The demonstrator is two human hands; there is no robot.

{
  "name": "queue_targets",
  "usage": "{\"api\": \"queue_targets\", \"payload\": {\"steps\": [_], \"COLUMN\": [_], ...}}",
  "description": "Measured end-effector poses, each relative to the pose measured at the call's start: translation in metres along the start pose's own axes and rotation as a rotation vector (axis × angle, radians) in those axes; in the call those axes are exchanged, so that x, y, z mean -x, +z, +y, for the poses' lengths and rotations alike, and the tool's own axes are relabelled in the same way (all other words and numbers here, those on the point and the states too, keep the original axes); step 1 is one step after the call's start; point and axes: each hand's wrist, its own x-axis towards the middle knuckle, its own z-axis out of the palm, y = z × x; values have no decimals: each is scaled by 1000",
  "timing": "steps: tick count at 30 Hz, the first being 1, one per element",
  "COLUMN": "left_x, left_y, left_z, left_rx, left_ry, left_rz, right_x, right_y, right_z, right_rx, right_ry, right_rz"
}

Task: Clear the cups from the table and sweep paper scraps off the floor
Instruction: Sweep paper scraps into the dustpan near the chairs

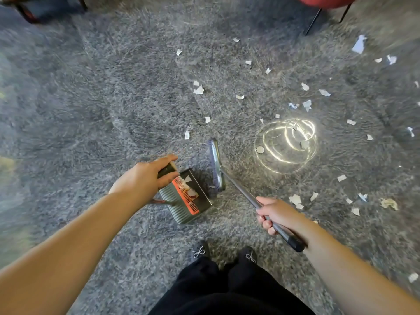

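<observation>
- The left hand (145, 178) grips the handle of the dustpan (187, 196), which holds a few scraps.
- The right hand (276, 214) clasps the broom (241, 189); its head sits just beside the pan's mouth.
- Paper scraps (306, 104) lie scattered over the grey carpet (91, 98), mostly to the right.

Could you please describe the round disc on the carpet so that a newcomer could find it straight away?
Find the bright looping rings of light on the grey carpet, right of the broom head. The disc lies on their lower left edge. Unlike the torn white scraps around, it is round and smooth.
</observation>
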Motion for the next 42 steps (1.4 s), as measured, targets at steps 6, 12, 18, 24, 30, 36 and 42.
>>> {"api": "queue_targets", "payload": {"steps": [6, 12, 18, 24, 30, 36, 42], "left_x": [-4, -8, -3, 4, 10, 12, 10], "left_y": [-4, -9, -5, 1, 5, -4, -4], "left_z": [4, 9, 15, 21, 33, 32, 31], "left_rx": [-6, 2, 0, 60, 80, 106, 95], "left_ry": [17, -26, -55, -92, -93, -90, -114], "left_rz": [-14, 19, 3, 30, 29, 60, 46], "right_x": [-42, -72, -50, -29, -43, -62, -65], "right_y": [-1, 23, 25, 6, -15, -18, -6], "right_z": [0, 0, 4, 2, 9, 10, 1], "right_rx": [-36, -134, -124, -69, 108, 64, 0], "right_ry": [-16, 28, 41, 0, 28, 79, 163], "right_rz": [76, -42, -134, -109, 19, -15, -98]}}
